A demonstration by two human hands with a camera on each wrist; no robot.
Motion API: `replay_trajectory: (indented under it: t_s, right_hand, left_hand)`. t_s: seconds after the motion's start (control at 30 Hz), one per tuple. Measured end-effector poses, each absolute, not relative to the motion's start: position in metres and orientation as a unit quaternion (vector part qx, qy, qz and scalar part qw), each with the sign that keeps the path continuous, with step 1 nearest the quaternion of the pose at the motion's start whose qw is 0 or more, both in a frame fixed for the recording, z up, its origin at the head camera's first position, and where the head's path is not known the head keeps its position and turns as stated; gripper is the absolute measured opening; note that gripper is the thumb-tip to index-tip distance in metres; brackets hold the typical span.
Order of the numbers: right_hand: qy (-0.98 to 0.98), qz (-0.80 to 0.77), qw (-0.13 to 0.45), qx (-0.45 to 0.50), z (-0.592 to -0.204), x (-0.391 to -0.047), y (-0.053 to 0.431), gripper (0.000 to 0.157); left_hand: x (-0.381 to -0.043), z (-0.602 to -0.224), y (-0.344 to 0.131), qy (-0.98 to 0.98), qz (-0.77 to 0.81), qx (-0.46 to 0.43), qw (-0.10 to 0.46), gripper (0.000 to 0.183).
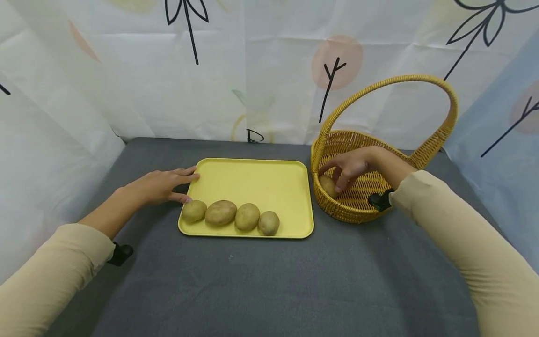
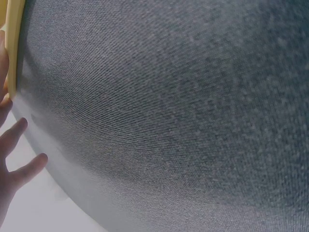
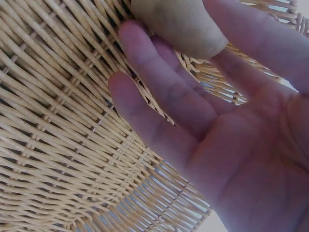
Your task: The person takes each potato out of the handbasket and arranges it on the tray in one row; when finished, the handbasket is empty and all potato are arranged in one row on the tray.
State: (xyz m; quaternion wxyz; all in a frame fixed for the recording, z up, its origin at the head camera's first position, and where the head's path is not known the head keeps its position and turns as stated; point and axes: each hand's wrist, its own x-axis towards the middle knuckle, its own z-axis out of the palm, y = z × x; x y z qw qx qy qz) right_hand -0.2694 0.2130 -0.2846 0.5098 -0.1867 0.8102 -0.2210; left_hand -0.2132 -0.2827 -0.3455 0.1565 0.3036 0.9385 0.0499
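Note:
My right hand point(image 1: 355, 164) reaches into a wicker basket point(image 1: 362, 216) and holds a potato point(image 1: 328, 185) by the basket's left inner wall. In the right wrist view, the same potato point(image 3: 181, 26) lies between the thumb and the fingers, over the woven wicker. My left hand point(image 1: 159, 188) rests at the left edge of a yellow tray point(image 1: 252, 180), fingers spread, the thumb close to the leftmost potato point(image 1: 194, 211). Along the tray's front edge, several potatoes sit in a row, ending with a small one point(image 1: 268, 223). Only fingers of the left hand point(image 2: 14, 159) show in the left wrist view.
A dark grey cloth point(image 1: 261, 281) covers the table. The basket's tall arched handle point(image 1: 391, 80) rises above the right forearm. White printed curtains point(image 1: 278, 70) hang behind the table and at both sides.

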Motion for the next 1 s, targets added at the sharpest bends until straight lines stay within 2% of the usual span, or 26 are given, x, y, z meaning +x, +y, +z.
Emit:
replay_trajectory:
  t_s: [0.33, 0.53, 1.0]
  right_hand:
    - [0.799, -0.259, 0.514, -0.174, -0.285, -0.269, 0.212, 0.075]
    - [0.803, -0.245, 0.506, -0.196, -0.283, -0.267, 0.209, 0.076]
    - [0.84, -0.183, 0.405, -0.312, -0.257, -0.253, 0.216, 0.062]
  left_hand:
    - [-0.213, -0.341, -0.281, 0.939, 0.046, 0.305, 0.15, 0.078]
    - [-0.212, -0.341, -0.28, 0.939, 0.048, 0.307, 0.15, 0.078]
    - [-0.213, -0.343, -0.28, 0.939, 0.047, 0.305, 0.154, 0.078]
